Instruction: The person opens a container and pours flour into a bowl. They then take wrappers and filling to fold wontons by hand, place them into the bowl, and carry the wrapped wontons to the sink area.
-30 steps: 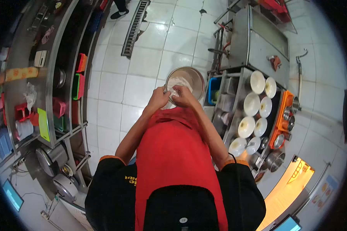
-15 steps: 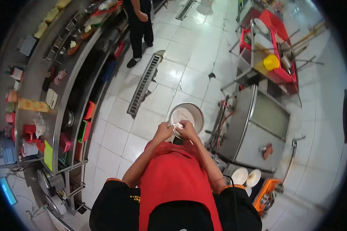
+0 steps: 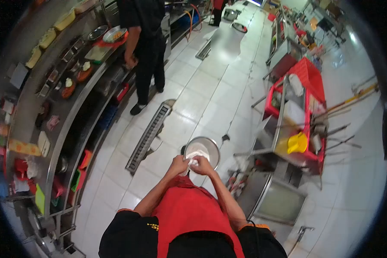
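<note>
Low in front of my red apron (image 3: 180, 206), both hands meet at the near rim of a round metal pot (image 3: 218, 155). My left hand (image 3: 177, 166) is closed on the left side of a white, crumpled, soft piece (image 3: 198, 154); I cannot tell if it is cloth or a thin bag. My right hand (image 3: 203, 166) pinches the same white piece on its right side. Part of it hangs over the pot's opening and hides some of the inside. The fingertips are partly covered by the white folds.
A long steel counter (image 3: 58, 142) with trays and food runs along the left, where a person in black (image 3: 148, 56) stands. A floor drain (image 3: 148, 137) lies ahead. At right are a red-crate rack (image 3: 316, 148) with a yellow jug (image 3: 297, 142) and a steel cabinet (image 3: 262, 195).
My view has tilted up, showing more floor ahead. The white piece appears larger above the pot, and both hands still hold it. The person at left stands more upright in view.
</note>
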### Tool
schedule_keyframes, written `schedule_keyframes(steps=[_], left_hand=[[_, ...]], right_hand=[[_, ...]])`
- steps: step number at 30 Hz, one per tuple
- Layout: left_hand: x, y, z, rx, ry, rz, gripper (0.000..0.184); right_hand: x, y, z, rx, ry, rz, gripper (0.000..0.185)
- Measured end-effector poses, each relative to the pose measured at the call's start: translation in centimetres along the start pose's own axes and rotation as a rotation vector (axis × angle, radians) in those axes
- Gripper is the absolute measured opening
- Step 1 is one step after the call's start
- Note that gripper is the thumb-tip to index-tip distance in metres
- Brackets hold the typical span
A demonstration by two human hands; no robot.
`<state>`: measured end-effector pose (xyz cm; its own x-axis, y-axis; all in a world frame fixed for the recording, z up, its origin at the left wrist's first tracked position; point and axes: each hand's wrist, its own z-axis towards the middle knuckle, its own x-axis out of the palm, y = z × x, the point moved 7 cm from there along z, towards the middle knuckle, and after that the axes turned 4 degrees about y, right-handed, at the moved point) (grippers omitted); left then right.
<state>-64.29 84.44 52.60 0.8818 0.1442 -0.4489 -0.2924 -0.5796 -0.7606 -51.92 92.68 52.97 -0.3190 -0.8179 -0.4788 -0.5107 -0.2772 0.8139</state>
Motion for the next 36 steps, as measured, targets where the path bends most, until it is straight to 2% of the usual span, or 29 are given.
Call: schedule_keyframes(steps=[3,5,9,12,17,21,22,23,25,26,27,29,31,32,33,35,36], left_hand=[[-0.5,-4.1,7.8,0.006,-0.012,-0.041,0.041],[-1.2,-7.2,12.9,-0.009,0.039,0.001,0.042],[-3.5,-15.1,21.4,0.041,0.084,0.017,0.043],[-3.6,-17.8,29.1,0.063,0.087,0.012,0.043],[-3.9,-21.5,42.3,0.041,0.081,0.07,0.045],[-6.3,-27.5,50.8,-0.058,0.032,0.04,0.045],[-6.8,-28.6,52.6,-0.06,-0.008,0.039,0.044],[-7.0,-29.3,55.0,-0.112,0.051,-0.055,0.047],[-8.8,-32.0,59.4,-0.051,-0.055,-0.053,0.047],[-9.0,-32.4,61.8,-0.009,-0.123,-0.011,0.047],[-9.7,-33.8,63.8,-0.082,-0.073,-0.047,0.045],[-11.9,-37.6,67.4,-0.054,-0.097,-0.119,0.039],[-14.1,-40.4,71.5,-0.084,-0.095,-0.195,0.036],[-15.4,-41.8,73.9,-0.047,-0.14,-0.167,0.035],[-16.3,-42.7,76.1,-0.013,-0.174,-0.132,0.035],[-17.2,-42.9,80.7,-0.036,-0.146,-0.166,0.035],[-18.7,-43.9,83.6,-0.046,-0.151,-0.205,0.035]], right_hand=[[-5.9,-1.8,6.1,-0.031,-0.02,-0.026,0.035],[-10.1,-2.6,9.9,-0.07,-0.094,0.18,0.034],[-18.2,-2.9,16.4,-0.065,-0.242,0.28,0.034],[-22.9,-4.3,22.5,-0.034,-0.052,0.19,0.038],[-32.0,-7.7,32.3,-0.024,0.084,0.166,0.042],[-43.3,-13.1,41.0,0.061,-0.17,0.119,0.042],[-45.5,-11.9,43.0,0.156,-0.038,0.153,0.043],[-47.9,-10.4,44.7,0.254,0.087,0.184,0.045],[-53.0,-10.1,50.2,-0.049,-0.07,-0.06,0.043],[-55.1,-10.0,53.2,-0.116,-0.138,-0.066,0.042],[-57.0,-10.2,55.6,-0.171,-0.198,-0.075,0.04],[-60.6,-6.9,59.6,-0.112,0.025,-0.17,0.037],[-65.3,-4.8,64.0,-0.014,-0.156,0.046,0.037],[-66.0,-4.9,67.2,-0.197,-0.12,-0.133,0.039],[-67.4,-4.8,69.8,-0.19,-0.118,-0.134,0.039],[-69.5,-4.9,74.2,-0.041,-0.033,-0.026,0.038],[-71.5,-3.8,75.8,-0.065,-0.159,-0.166,0.039]])
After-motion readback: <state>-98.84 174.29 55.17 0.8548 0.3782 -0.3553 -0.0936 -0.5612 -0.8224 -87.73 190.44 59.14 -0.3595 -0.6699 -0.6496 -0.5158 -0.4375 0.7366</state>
